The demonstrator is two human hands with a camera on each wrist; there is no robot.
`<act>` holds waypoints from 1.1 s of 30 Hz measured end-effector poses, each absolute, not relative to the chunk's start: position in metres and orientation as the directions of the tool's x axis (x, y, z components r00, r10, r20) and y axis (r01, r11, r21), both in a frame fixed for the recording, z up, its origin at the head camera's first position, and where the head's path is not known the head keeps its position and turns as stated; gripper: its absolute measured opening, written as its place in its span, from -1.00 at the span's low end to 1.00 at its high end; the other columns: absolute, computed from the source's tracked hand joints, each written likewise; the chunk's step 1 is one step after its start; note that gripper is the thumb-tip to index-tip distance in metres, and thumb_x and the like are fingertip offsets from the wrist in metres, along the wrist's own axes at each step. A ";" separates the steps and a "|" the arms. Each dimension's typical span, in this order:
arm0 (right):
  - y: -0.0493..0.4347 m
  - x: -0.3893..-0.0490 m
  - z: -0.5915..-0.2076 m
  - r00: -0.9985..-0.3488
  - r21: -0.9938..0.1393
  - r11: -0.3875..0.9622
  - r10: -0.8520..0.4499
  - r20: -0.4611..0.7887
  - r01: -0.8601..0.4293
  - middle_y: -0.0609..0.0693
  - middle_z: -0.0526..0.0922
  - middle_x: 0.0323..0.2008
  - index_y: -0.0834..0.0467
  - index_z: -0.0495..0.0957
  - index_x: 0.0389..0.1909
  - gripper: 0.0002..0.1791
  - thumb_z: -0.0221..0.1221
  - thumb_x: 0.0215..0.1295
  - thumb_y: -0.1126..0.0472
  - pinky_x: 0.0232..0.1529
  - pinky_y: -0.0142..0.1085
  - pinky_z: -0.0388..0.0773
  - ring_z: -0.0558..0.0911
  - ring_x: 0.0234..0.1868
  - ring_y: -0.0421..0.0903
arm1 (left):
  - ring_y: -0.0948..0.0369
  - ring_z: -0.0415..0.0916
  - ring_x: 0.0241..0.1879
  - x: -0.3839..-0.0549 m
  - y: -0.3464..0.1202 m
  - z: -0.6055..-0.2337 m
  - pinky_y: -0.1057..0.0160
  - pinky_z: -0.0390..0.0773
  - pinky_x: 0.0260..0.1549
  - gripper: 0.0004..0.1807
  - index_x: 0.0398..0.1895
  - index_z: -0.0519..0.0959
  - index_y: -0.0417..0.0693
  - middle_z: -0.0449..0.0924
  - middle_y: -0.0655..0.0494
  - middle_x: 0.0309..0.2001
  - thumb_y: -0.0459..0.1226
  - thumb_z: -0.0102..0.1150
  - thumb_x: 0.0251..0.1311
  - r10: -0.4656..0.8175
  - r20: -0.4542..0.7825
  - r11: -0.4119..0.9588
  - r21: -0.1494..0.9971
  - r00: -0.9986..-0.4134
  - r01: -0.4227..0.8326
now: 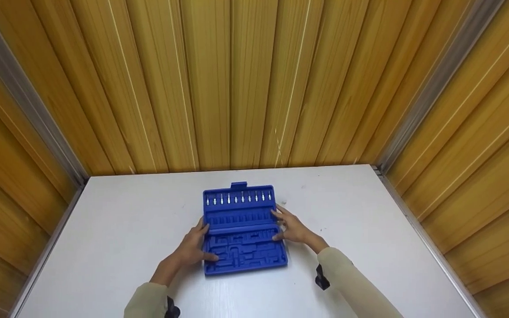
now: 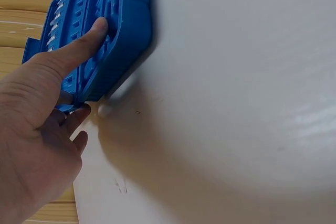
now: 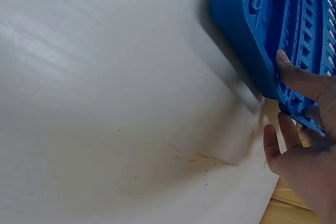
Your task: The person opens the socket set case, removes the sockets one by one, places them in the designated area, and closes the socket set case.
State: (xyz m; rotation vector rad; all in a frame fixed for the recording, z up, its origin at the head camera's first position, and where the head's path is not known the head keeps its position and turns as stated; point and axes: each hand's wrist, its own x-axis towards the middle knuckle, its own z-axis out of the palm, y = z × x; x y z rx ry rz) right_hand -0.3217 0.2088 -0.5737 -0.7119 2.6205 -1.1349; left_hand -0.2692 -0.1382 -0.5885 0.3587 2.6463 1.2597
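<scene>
An opened blue plastic tool case (image 1: 243, 249) lies in the middle of the white table, its lid half away from the person. A row of several silver screwdriver bits (image 1: 236, 199) sits in the far half; the moulded slots of the near half hold nothing visible. My left hand (image 1: 190, 247) grips the case's left side, thumb over the near half's rim and fingers at the edge by the hinge. On the opposite side my right hand (image 1: 296, 229) holds the edge near the hinge, its thumb (image 3: 296, 74) on the rim. Some fingertips are hidden beneath the case.
The white table (image 1: 126, 221) extends around the case on all sides. Wood-patterned panel walls (image 1: 245, 88) stand behind it and at both sides. Small dark marks (image 3: 215, 160) show on the table surface.
</scene>
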 end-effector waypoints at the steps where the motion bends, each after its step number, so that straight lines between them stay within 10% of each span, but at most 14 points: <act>1: 0.207 -0.323 -0.573 -0.862 -0.726 0.589 -0.507 0.011 -0.356 0.46 -0.01 0.57 0.55 0.16 0.44 -0.04 0.46 0.05 0.44 0.37 0.27 0.39 0.41 0.38 0.46 | -0.38 -0.09 0.56 -0.270 -0.139 -0.587 -0.36 -0.01 0.52 0.26 0.55 0.08 -0.43 -0.08 -0.37 0.61 -0.25 0.69 -0.19 0.289 -0.061 0.614 0.777 -0.955 0.136; 9: 0.207 -0.327 -0.572 -0.873 -0.772 0.586 -0.480 -0.084 -0.248 0.42 0.26 0.48 0.54 0.08 0.48 -0.02 0.43 0.12 0.43 0.45 0.21 0.31 0.47 0.36 0.40 | -0.38 -0.09 0.57 -0.274 -0.142 -0.583 -0.31 -0.03 0.54 0.23 0.53 0.13 -0.44 -0.08 -0.39 0.60 -0.19 0.69 -0.16 0.304 -0.116 0.662 0.739 -0.946 0.122; 19: 0.211 -0.321 -0.576 -0.862 -0.711 0.624 -0.505 -0.052 -0.323 0.47 0.15 0.52 0.54 0.35 0.33 -0.25 0.42 0.19 0.33 0.52 0.36 0.00 0.08 0.52 0.52 | -0.31 -0.11 0.60 -0.266 -0.149 -0.584 -0.41 -0.23 0.52 0.19 0.47 0.29 -0.39 0.12 -0.37 0.56 0.10 0.62 -0.16 0.351 -0.024 0.780 0.560 -0.936 0.278; 33: 0.230 -0.312 -0.581 -0.828 -0.650 0.629 -0.561 0.000 -0.426 0.48 0.21 0.48 0.53 0.38 0.32 -0.24 0.43 0.21 0.22 0.43 0.41 0.14 0.21 0.43 0.51 | -0.33 -0.20 0.61 -0.254 -0.158 -0.590 -0.50 -0.24 0.46 0.20 0.55 0.19 -0.27 0.02 -0.24 0.62 0.09 0.59 -0.08 0.451 -0.018 0.712 0.610 -0.893 0.347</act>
